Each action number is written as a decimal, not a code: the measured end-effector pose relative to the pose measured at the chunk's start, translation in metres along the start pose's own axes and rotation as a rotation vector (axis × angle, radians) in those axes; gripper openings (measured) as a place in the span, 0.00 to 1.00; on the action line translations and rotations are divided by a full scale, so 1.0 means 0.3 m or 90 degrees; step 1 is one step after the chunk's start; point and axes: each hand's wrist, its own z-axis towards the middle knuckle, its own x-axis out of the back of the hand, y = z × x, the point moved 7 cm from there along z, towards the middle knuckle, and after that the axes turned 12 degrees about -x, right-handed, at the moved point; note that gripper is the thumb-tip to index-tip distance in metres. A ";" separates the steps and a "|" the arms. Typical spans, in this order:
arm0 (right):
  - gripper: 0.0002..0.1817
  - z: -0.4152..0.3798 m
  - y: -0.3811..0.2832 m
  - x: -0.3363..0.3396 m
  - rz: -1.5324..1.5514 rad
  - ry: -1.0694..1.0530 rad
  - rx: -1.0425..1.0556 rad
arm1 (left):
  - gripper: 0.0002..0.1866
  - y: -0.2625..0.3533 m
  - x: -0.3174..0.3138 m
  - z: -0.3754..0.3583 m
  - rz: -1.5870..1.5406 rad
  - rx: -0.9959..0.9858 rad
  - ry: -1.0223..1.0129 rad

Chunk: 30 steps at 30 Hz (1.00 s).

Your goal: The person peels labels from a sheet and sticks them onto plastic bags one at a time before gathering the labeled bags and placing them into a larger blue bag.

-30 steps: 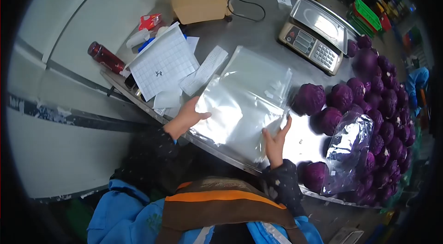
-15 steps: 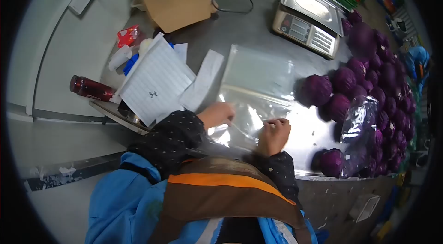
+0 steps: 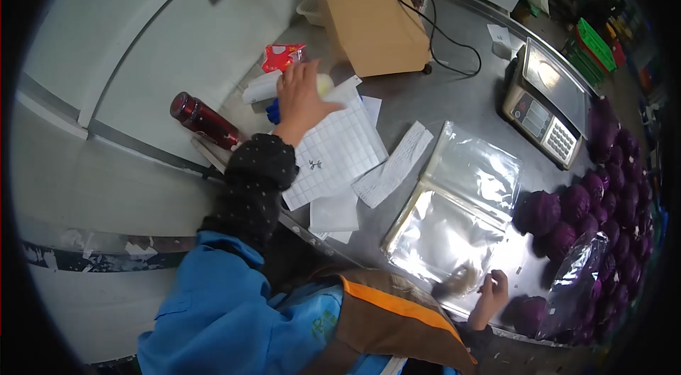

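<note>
My left hand (image 3: 303,98) reaches over the top of a gridded paper sheet (image 3: 333,152), thumb and fingers apart. Close to its fingertips lie a red packet (image 3: 282,57), a white roll (image 3: 261,87), a blue object (image 3: 273,111) and a pale yellow item (image 3: 325,84), partly hidden. My right hand (image 3: 491,295) is by the table's front edge, its fingers curled; whatever they may hold is too small to make out. Just left of it lies a stack of clear plastic bags (image 3: 447,233). A purple cabbage (image 3: 528,315) sits to its right.
A dark red bottle (image 3: 206,120) lies at the left edge. Behind the papers are a cardboard box (image 3: 376,17) and a black cable (image 3: 454,45). A weighing scale (image 3: 546,123) stands right of the bags, with many purple cabbages (image 3: 589,198) and a loose clear bag (image 3: 574,276) beyond.
My left hand has left the plastic bags and moved up and left over the papers, fingers spread. My right hand has shifted off the bags toward their right front corner. The view has turned left.
</note>
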 end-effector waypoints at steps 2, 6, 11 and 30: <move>0.10 0.010 -0.014 -0.133 -0.057 -0.118 0.039 | 0.35 -0.068 -0.016 -0.083 0.094 -0.058 0.030; 0.25 -0.091 -0.280 -0.514 0.085 -0.623 -0.072 | 0.18 0.017 -0.025 -0.216 -0.127 -0.067 -0.066; 0.38 -0.069 -0.494 -0.837 0.258 -0.811 -0.199 | 0.22 0.334 0.182 -0.375 -0.183 -0.201 -0.041; 0.04 -0.186 -0.708 -0.410 -0.188 -0.266 0.434 | 0.13 0.395 0.365 -0.305 -0.378 -0.114 -0.317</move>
